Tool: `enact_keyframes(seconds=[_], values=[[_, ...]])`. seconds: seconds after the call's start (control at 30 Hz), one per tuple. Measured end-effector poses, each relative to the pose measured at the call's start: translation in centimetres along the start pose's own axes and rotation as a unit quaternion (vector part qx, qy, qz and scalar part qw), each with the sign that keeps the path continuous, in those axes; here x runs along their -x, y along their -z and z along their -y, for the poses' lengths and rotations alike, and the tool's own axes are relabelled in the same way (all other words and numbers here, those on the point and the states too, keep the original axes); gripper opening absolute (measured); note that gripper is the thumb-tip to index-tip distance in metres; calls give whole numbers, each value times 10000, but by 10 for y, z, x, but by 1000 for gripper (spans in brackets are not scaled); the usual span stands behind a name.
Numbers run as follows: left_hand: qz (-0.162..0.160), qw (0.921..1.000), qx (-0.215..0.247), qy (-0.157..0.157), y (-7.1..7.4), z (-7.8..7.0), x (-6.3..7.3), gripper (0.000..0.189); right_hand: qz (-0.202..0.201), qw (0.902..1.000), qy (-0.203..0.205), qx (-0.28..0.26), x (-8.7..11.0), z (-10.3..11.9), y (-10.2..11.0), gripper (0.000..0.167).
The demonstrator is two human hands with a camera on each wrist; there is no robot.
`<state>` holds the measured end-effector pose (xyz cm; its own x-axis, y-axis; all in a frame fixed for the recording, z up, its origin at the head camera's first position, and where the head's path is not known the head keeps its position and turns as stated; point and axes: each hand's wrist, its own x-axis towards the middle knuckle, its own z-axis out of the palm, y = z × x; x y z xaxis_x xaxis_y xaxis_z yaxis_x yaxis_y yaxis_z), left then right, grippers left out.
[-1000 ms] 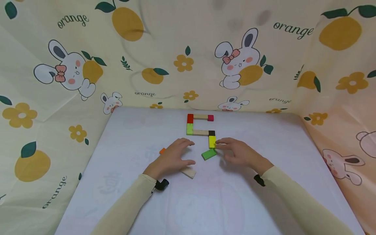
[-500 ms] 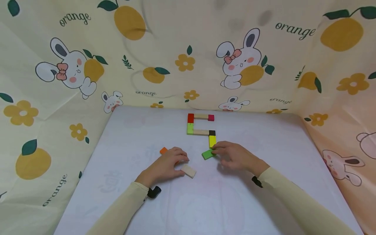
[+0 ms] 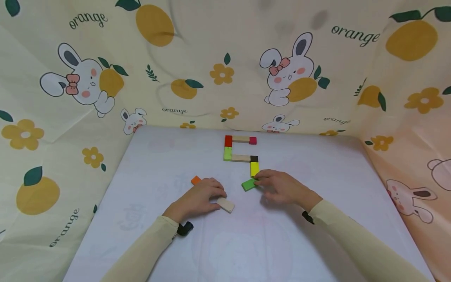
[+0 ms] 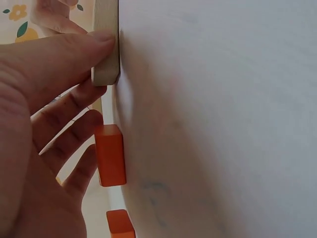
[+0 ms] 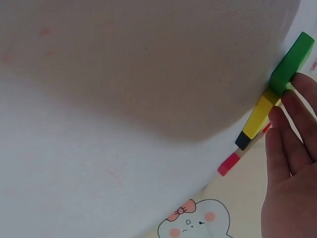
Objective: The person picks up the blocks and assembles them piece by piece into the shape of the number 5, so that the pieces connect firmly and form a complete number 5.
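My left hand (image 3: 197, 199) pinches the end of a plain wooden block (image 3: 225, 205) between thumb and fingers; the thumb lies on its face in the left wrist view. Two orange blocks, a nearer one (image 4: 120, 225) and another (image 4: 111, 156), stand beside that hand. My right hand (image 3: 287, 190) touches a green block (image 3: 248, 184) with nearly straight fingertips, its thumb apart from the block. That green block lies slanted at the lower end of a yellow block (image 3: 254, 168), which meets a small black block (image 3: 254, 158).
Farther back, the line of blocks bends on: a wooden strip (image 3: 241, 158), a lime block (image 3: 228, 153), a red block (image 3: 228, 141), another wooden strip (image 3: 241, 139) and a pink cube (image 3: 253, 140). A patterned cloth (image 3: 197, 66) rises behind the white table (image 3: 299, 250).
My left hand has drawn back toward the near left and its thumb and fingers have closed on the plain wooden block. My right fingers have come down from beside the yellow block onto the green one.
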<state>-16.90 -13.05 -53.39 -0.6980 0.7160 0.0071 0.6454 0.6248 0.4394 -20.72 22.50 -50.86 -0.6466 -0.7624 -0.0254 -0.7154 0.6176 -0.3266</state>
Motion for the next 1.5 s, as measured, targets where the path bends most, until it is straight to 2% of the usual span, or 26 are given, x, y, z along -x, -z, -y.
enact_keyframes(seconds=[0.17,0.33,0.6,0.93,1.27,1.5], values=[[16,10000,45,-85,1,0,-2,25,-11,10000,-47,-33,0,1,1,48],[26,9999,151,-11,3,1,-3,27,27,9999,-103,-56,0,2,1,48],[-189,9989,436,-39,12,1,-9,26,-41,9999,-120,-64,0,3,0,47],[-245,9996,103,26,18,6,-30,28,-66,9999,-139,-56,0,3,-1,45],[-92,9995,-244,-168,18,9,-54,28,-73,9999,-135,-50,0,2,-2,45],[111,9992,-376,-18,17,8,-64,31,-65,9999,-109,-24,1,2,-1,45]])
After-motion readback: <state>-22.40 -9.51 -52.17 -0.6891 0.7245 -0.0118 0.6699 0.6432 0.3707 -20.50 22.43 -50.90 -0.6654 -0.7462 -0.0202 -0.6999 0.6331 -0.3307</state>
